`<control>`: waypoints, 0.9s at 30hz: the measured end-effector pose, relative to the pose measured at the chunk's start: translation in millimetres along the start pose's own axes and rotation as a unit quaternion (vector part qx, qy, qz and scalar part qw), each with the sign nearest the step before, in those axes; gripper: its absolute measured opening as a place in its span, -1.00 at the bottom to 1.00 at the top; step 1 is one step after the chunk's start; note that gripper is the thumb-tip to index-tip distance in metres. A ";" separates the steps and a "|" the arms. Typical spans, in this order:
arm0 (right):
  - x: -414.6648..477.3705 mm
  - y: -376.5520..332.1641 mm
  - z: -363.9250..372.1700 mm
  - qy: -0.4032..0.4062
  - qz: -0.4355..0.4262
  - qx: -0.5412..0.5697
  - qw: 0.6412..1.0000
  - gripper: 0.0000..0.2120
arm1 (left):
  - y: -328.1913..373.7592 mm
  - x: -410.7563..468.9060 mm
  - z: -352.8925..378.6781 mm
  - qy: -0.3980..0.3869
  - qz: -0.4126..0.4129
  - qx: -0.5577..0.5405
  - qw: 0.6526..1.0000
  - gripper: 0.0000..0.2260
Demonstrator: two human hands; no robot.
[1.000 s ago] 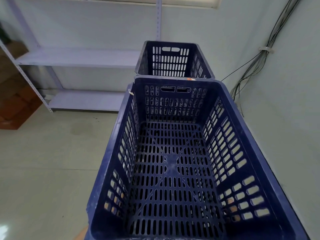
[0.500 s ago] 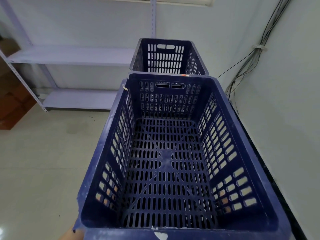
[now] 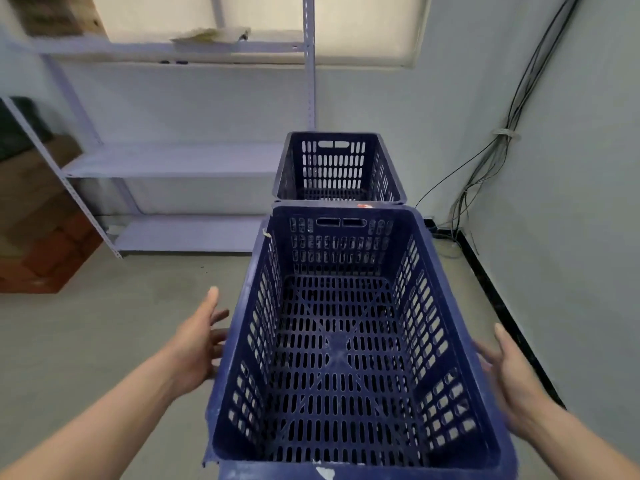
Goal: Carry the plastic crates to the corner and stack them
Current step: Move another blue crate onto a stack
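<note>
The near crate (image 3: 426, 323) is sitting right in front of us, dark blue, slotted and empty, with its long sides running away from us. A second blue rim is peeking out under its near edge. Just beyond it, the far crate (image 3: 332, 164) is standing by the corner, and the two look end to end.

We're holding our left hand (image 3: 201, 341) beside the near crate's left wall, fingers (image 3: 218, 315) released and spread, gripping nothing. Our right hand (image 3: 512, 372) is doing the same just off the right rim, palm turned inward. We cannot tell whether either hand is touching the plastic.

The grey floor (image 3: 121, 323) is stretching out to the left, with pale metal shelving (image 3: 173, 161) against the far wall. A bundle of cables (image 3: 512, 133) is hanging down the right wall, and cardboard boxes (image 3: 41, 237) are sitting far left.
</note>
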State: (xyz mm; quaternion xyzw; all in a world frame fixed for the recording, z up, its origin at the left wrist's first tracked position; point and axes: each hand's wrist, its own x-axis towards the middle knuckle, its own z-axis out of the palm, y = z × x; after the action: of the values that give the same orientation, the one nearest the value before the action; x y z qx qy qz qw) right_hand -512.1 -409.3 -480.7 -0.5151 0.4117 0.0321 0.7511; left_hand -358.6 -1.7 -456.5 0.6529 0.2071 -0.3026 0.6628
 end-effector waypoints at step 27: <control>-24.7 -45.5 71.8 0.068 -0.125 -0.450 0.882 -0.20 | 4.4 -4.1 48.3 0.177 0.129 0.449 0.866 -0.87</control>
State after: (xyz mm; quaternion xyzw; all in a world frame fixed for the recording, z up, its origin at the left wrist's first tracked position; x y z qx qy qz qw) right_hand -464.9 -363.8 -421.3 -0.8457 0.3352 0.0845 0.4067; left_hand -364.5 -49.1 -447.5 0.9434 0.0766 -0.1546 0.2833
